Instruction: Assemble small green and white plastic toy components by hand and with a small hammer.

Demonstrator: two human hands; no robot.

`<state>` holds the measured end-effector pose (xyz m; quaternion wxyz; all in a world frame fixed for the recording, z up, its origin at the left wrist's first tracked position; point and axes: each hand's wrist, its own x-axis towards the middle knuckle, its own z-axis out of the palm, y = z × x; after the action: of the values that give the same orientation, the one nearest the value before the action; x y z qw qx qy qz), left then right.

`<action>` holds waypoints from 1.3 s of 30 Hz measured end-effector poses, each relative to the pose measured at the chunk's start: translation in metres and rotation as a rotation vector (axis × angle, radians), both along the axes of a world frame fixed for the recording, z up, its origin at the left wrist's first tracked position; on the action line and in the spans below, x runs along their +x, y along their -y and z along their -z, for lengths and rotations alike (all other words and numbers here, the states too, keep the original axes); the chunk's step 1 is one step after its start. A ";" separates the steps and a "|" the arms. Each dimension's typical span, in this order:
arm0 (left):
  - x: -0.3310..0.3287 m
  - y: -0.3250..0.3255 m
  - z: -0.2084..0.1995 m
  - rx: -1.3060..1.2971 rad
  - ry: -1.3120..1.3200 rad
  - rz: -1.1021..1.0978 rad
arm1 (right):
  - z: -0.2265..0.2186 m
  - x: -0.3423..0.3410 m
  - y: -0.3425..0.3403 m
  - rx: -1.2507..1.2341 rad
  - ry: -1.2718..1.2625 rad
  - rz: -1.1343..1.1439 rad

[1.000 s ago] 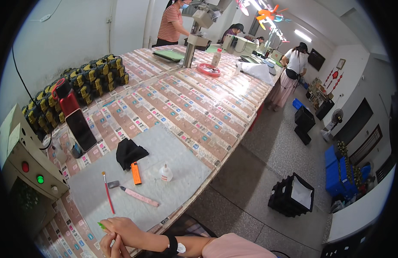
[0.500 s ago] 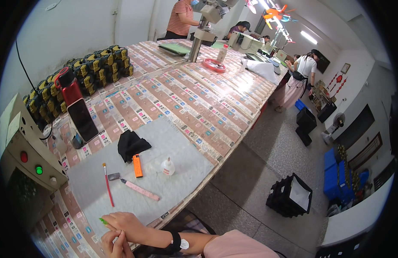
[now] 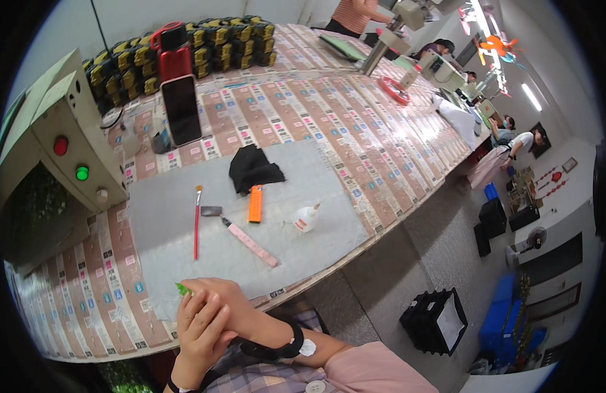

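Observation:
My two hands are pressed together at the near edge of the table in the head view. My right hand [image 3: 229, 300] is closed, and a small green piece with a pointed, jagged outline [image 3: 182, 288] sticks out at its fingertips. My left hand [image 3: 199, 327] lies against it with fingers bent together; whatever is between the palms is hidden. Beyond them on a grey cloth [image 3: 165, 226] lie a red-handled paintbrush [image 3: 196, 223], a small dark grey block [image 3: 212, 211], a pink-wrapped pen-like tool [image 3: 250, 242], an orange lighter [image 3: 255, 204], a black cloth [image 3: 255, 170] and a small white squeeze bottle [image 3: 306, 219].
A phone [image 3: 182, 111] leans on a red flask [image 3: 174, 56]. Left stands a beige machine [image 3: 86, 131] with red and green lights. Stacked yellow-black parts [image 3: 244, 42] line the wall. Several people are farther off. A black crate [image 3: 434, 321] stands on the floor at right.
The view has swung, so the table items sit farther right and higher. My left hand now shows more fully, its fingers laid along my right hand. The green piece stays at the fingertips.

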<state>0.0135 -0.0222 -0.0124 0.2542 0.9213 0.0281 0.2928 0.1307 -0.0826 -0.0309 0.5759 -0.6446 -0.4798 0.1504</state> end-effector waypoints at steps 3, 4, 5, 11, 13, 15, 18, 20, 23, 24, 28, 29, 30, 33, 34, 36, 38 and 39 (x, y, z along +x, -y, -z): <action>0.005 0.002 -0.004 0.016 0.034 0.085 | -0.005 0.000 0.002 -0.110 -0.013 -0.042; 0.006 0.003 -0.008 0.056 0.054 0.153 | -0.007 0.001 0.004 -0.165 -0.013 -0.060; 0.015 0.002 -0.008 0.029 0.083 0.302 | -0.006 0.007 0.007 -0.225 -0.008 -0.061; -0.002 -0.015 -0.001 -0.111 0.307 -0.039 | -0.022 0.018 0.026 -0.244 -0.574 -0.115; 0.000 -0.018 -0.004 -0.367 0.243 -0.242 | -0.026 0.016 0.026 -0.252 -0.640 -0.149; -0.001 -0.024 -0.002 -0.524 0.159 -0.193 | -0.025 0.017 0.024 -0.228 -0.603 -0.226; -0.002 -0.025 0.003 -0.735 0.091 -0.079 | -0.024 0.016 0.021 -0.173 -0.555 -0.237; -0.003 -0.025 0.005 -0.788 0.106 -0.028 | -0.023 0.016 0.022 -0.170 -0.532 -0.239; -0.004 -0.024 0.005 -0.820 0.098 -0.027 | -0.022 0.016 0.023 -0.165 -0.473 -0.241; -0.004 -0.025 0.005 -0.834 0.090 -0.022 | -0.022 0.016 0.023 -0.164 -0.441 -0.243; -0.004 -0.025 0.007 -0.902 0.092 -0.004 | -0.021 0.017 0.023 -0.148 -0.390 -0.251; -0.004 -0.026 0.007 -0.901 0.093 -0.004 | -0.021 0.017 0.024 -0.154 -0.368 -0.247; -0.004 -0.026 0.008 -0.907 0.098 0.000 | -0.020 0.017 0.024 -0.161 -0.345 -0.243; -0.003 -0.025 0.008 -0.922 0.101 0.002 | -0.024 0.016 0.026 -0.208 -0.286 -0.220; -0.003 -0.025 0.009 -0.930 0.100 0.001 | -0.025 0.016 0.026 -0.207 -0.288 -0.221; -0.003 -0.025 0.009 -0.919 0.093 0.000 | -0.027 0.016 0.025 -0.181 -0.192 -0.206; -0.004 -0.024 0.009 -0.909 0.086 0.001 | -0.029 0.015 0.026 -0.186 -0.173 -0.198; -0.004 -0.024 0.009 -0.915 0.090 -0.001 | -0.029 0.015 0.026 -0.193 -0.154 -0.190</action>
<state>0.0100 0.0018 -0.0215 0.6358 0.7006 0.1439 0.2902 0.1452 -0.1088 -0.0017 0.5295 -0.6352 -0.4764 0.2986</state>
